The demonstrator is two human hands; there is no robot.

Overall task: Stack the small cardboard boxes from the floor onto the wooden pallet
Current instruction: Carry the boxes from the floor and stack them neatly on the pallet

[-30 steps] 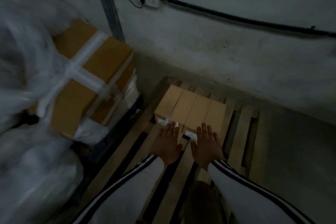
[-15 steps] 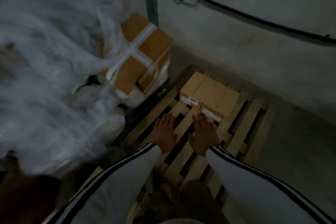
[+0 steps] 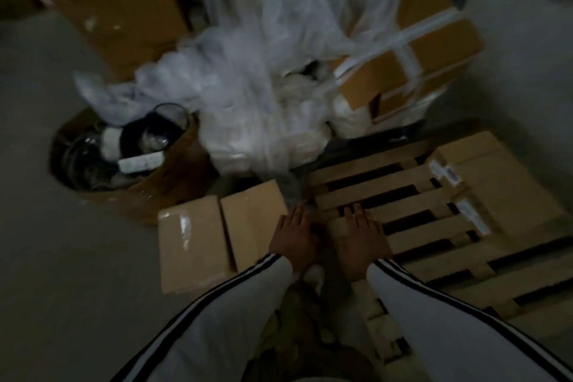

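Two small cardboard boxes (image 3: 223,239) lie side by side on the floor at lower centre-left. The wooden pallet (image 3: 403,226) spreads to the right, with a row of small boxes (image 3: 502,183) on its far right part. My left hand (image 3: 294,239) hovers with straight fingers just right of the floor boxes, holding nothing. My right hand (image 3: 361,239) is flat and open over the pallet's near-left slats. The picture is dim and blurred.
A heap of clear plastic wrap (image 3: 263,77) fills the centre back. A strapped carton (image 3: 409,65) sits behind the pallet. An open box of glassware (image 3: 133,152) stands left of the floor boxes, a tall carton (image 3: 114,6) behind it. Grey floor lies on the left.
My view has swung left, away from the boxes on the pallet. Both hands have drawn back from those boxes to the pallet's left edge, and two boxes on the floor have come into view.
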